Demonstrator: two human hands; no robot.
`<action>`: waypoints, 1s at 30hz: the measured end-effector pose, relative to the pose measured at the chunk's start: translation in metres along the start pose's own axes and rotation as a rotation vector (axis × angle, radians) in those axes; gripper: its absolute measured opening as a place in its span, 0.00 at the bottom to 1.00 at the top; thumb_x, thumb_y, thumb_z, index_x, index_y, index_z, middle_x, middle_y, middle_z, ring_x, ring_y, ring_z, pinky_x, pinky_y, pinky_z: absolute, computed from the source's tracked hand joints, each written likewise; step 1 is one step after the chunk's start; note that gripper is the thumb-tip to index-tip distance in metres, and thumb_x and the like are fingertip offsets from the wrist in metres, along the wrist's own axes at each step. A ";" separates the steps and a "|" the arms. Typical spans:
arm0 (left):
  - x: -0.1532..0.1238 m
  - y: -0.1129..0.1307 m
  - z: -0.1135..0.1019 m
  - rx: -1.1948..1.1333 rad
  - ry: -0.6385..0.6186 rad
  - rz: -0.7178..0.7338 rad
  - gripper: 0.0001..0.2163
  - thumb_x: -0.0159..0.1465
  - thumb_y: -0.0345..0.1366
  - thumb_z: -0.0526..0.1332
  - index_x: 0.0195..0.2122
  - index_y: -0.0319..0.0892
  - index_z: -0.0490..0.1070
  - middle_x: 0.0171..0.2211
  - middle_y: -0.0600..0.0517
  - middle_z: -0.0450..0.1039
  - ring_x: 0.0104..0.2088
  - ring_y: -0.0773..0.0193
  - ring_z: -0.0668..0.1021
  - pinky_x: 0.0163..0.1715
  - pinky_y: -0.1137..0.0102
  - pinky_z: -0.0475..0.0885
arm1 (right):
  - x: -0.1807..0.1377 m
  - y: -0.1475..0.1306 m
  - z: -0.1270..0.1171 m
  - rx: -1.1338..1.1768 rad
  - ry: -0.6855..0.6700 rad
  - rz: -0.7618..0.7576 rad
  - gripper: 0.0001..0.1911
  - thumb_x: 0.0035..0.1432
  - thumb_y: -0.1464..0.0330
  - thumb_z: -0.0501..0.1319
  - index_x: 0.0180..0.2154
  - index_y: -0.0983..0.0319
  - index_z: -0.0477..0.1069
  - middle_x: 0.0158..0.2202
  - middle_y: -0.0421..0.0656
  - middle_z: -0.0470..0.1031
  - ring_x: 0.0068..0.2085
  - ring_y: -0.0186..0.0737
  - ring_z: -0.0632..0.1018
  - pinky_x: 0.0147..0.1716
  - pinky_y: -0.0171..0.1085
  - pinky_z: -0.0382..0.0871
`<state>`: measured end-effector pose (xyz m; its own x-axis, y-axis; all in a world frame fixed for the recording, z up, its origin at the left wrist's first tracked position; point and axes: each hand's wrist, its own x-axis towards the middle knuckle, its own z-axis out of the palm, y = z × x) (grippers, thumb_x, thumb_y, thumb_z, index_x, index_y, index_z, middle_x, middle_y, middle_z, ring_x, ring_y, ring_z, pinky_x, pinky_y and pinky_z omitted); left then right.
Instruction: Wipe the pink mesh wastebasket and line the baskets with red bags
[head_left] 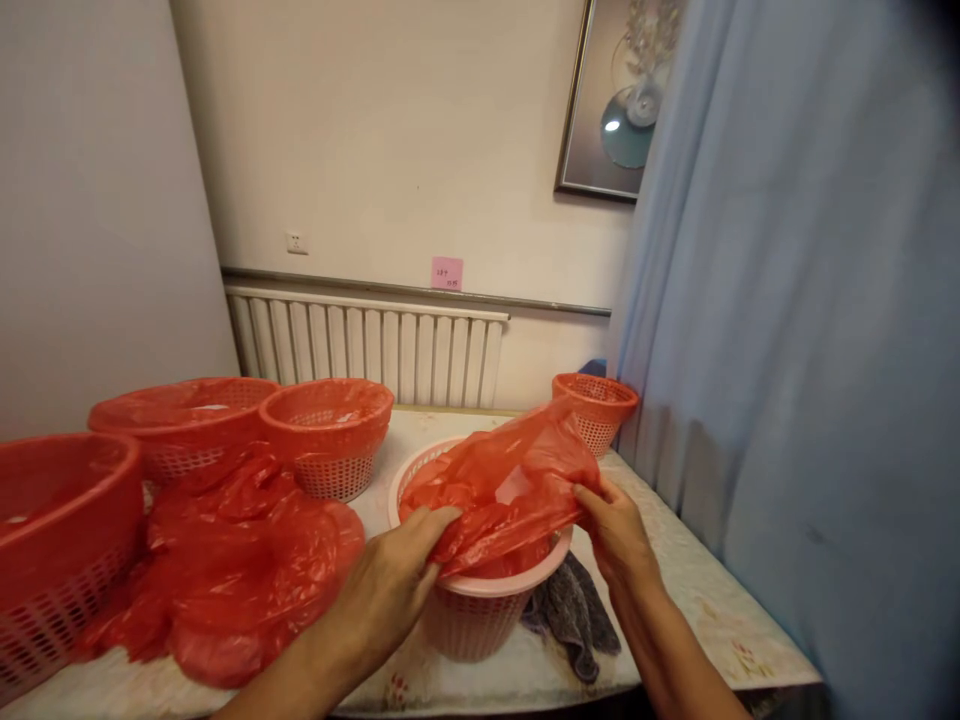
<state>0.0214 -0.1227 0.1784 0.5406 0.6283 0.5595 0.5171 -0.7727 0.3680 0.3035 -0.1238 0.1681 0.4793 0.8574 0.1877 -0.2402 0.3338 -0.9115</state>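
Observation:
Between my hands a thin red plastic bag [517,470] spreads over the mouth of a pale pink perforated basket [480,610]. Part of the bag hangs down inside the basket. My left hand [397,565] pinches the bag's near edge at the basket's front left rim. On the other side, my right hand [615,525] grips the bag's right edge, thumb on top, just above the rim. Some fingertips are hidden behind the plastic. The basket stands upright on the table [712,610].
A heap of red plastic bags [247,560] lies left of my left hand. Bag-lined baskets stand at the far left [60,560], back left [187,430], behind the heap [330,435] and back right [596,410]. A grey cloth [574,610] lies beside the pink basket. A blue curtain [810,350] borders the right.

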 end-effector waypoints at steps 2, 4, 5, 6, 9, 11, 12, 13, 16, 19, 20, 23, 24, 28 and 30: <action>-0.017 -0.008 -0.002 -0.036 0.000 -0.056 0.21 0.62 0.25 0.52 0.56 0.49 0.65 0.49 0.48 0.74 0.47 0.58 0.77 0.47 0.64 0.72 | -0.006 0.001 -0.021 0.057 0.034 0.045 0.21 0.36 0.65 0.72 0.37 0.63 0.76 0.30 0.40 0.80 0.27 0.35 0.76 0.27 0.32 0.71; -0.031 -0.012 -0.002 -0.081 -0.074 -0.143 0.19 0.62 0.27 0.54 0.53 0.49 0.68 0.44 0.50 0.76 0.43 0.59 0.78 0.44 0.66 0.72 | -0.015 0.007 -0.039 0.059 0.060 0.096 0.20 0.34 0.67 0.73 0.35 0.63 0.77 0.29 0.40 0.79 0.25 0.34 0.76 0.25 0.31 0.70; -0.036 -0.012 -0.001 -0.116 -0.148 -0.187 0.18 0.60 0.28 0.56 0.50 0.50 0.70 0.38 0.52 0.77 0.38 0.60 0.79 0.40 0.67 0.72 | -0.020 0.011 -0.047 0.054 0.065 0.128 0.20 0.34 0.67 0.74 0.34 0.63 0.77 0.29 0.40 0.80 0.25 0.33 0.76 0.24 0.30 0.70; -0.039 -0.011 -0.002 -0.161 -0.231 -0.228 0.15 0.59 0.28 0.58 0.46 0.50 0.73 0.32 0.54 0.76 0.33 0.61 0.78 0.35 0.69 0.72 | -0.024 0.016 -0.052 0.050 0.064 0.163 0.20 0.33 0.67 0.74 0.33 0.63 0.77 0.28 0.40 0.80 0.25 0.33 0.76 0.24 0.30 0.70; -0.032 -0.010 -0.006 -0.306 -0.251 -0.327 0.08 0.58 0.34 0.60 0.39 0.48 0.75 0.25 0.56 0.73 0.27 0.62 0.76 0.29 0.70 0.70 | -0.033 0.027 -0.061 0.069 0.053 0.230 0.20 0.34 0.67 0.75 0.34 0.63 0.77 0.28 0.41 0.80 0.24 0.34 0.76 0.23 0.30 0.70; -0.017 -0.010 -0.013 -0.356 0.008 -0.394 0.13 0.58 0.40 0.62 0.43 0.46 0.73 0.34 0.52 0.76 0.33 0.60 0.77 0.34 0.67 0.72 | -0.035 0.031 -0.062 0.114 0.043 0.222 0.20 0.35 0.67 0.75 0.35 0.63 0.77 0.30 0.41 0.80 0.26 0.35 0.77 0.25 0.31 0.72; -0.007 -0.010 -0.016 -0.369 0.148 -0.425 0.18 0.56 0.43 0.63 0.47 0.45 0.71 0.40 0.49 0.76 0.38 0.58 0.78 0.38 0.65 0.72 | -0.035 0.033 -0.061 0.139 0.029 0.210 0.20 0.36 0.68 0.75 0.36 0.63 0.77 0.32 0.42 0.81 0.28 0.35 0.78 0.27 0.31 0.74; 0.003 -0.010 -0.018 -0.385 0.258 -0.444 0.22 0.56 0.46 0.63 0.50 0.44 0.69 0.45 0.47 0.74 0.43 0.55 0.77 0.42 0.63 0.72 | -0.035 0.034 -0.060 0.163 0.007 0.200 0.21 0.37 0.68 0.75 0.37 0.63 0.77 0.35 0.43 0.81 0.30 0.37 0.80 0.30 0.32 0.75; 0.031 -0.012 -0.016 -0.481 0.357 -0.476 0.31 0.55 0.50 0.63 0.56 0.40 0.63 0.51 0.42 0.70 0.49 0.52 0.75 0.49 0.58 0.71 | -0.035 0.039 -0.056 0.203 -0.071 0.202 0.24 0.40 0.69 0.74 0.42 0.62 0.76 0.41 0.45 0.81 0.35 0.38 0.81 0.35 0.33 0.76; 0.050 -0.014 -0.004 -0.580 0.303 -0.527 0.35 0.54 0.48 0.65 0.60 0.39 0.59 0.53 0.40 0.70 0.50 0.53 0.76 0.49 0.58 0.71 | -0.037 0.043 -0.052 0.235 -0.106 0.215 0.25 0.41 0.70 0.74 0.44 0.61 0.75 0.41 0.45 0.81 0.34 0.39 0.81 0.35 0.34 0.77; 0.054 -0.015 0.001 -0.620 0.264 -0.538 0.33 0.54 0.46 0.66 0.59 0.40 0.61 0.53 0.40 0.71 0.49 0.53 0.76 0.48 0.60 0.71 | -0.037 0.045 -0.051 0.250 -0.108 0.218 0.25 0.40 0.71 0.74 0.44 0.61 0.75 0.41 0.45 0.81 0.35 0.39 0.82 0.36 0.35 0.77; 0.054 -0.018 0.011 -0.784 0.115 -0.574 0.18 0.55 0.39 0.64 0.46 0.39 0.71 0.41 0.46 0.78 0.37 0.59 0.79 0.37 0.67 0.73 | -0.036 0.047 -0.050 0.296 -0.112 0.247 0.25 0.39 0.72 0.73 0.44 0.60 0.76 0.43 0.45 0.81 0.39 0.43 0.82 0.41 0.37 0.77; 0.051 -0.018 0.012 -0.842 0.102 -0.594 0.13 0.55 0.38 0.63 0.40 0.39 0.73 0.34 0.49 0.78 0.32 0.62 0.79 0.32 0.70 0.72 | -0.035 0.047 -0.051 0.311 -0.110 0.262 0.24 0.40 0.72 0.73 0.43 0.60 0.76 0.43 0.44 0.81 0.40 0.43 0.82 0.42 0.38 0.77; 0.027 -0.021 0.006 -1.141 0.230 -0.698 0.05 0.51 0.30 0.63 0.31 0.40 0.71 0.26 0.54 0.76 0.27 0.66 0.77 0.27 0.73 0.71 | -0.031 0.050 -0.051 0.346 -0.081 0.301 0.21 0.38 0.73 0.72 0.39 0.59 0.76 0.40 0.42 0.81 0.37 0.41 0.82 0.40 0.36 0.77; 0.012 -0.027 0.001 -1.269 0.239 -0.760 0.09 0.49 0.28 0.62 0.33 0.41 0.72 0.30 0.51 0.78 0.31 0.61 0.80 0.31 0.69 0.75 | -0.029 0.053 -0.050 0.309 -0.070 0.299 0.20 0.38 0.72 0.71 0.38 0.59 0.76 0.37 0.41 0.82 0.33 0.40 0.82 0.36 0.36 0.77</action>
<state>0.0143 -0.0938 0.1749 0.2309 0.9730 0.0029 -0.3548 0.0815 0.9314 0.3191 -0.1505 0.0966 0.2945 0.9551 -0.0338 -0.6065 0.1594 -0.7790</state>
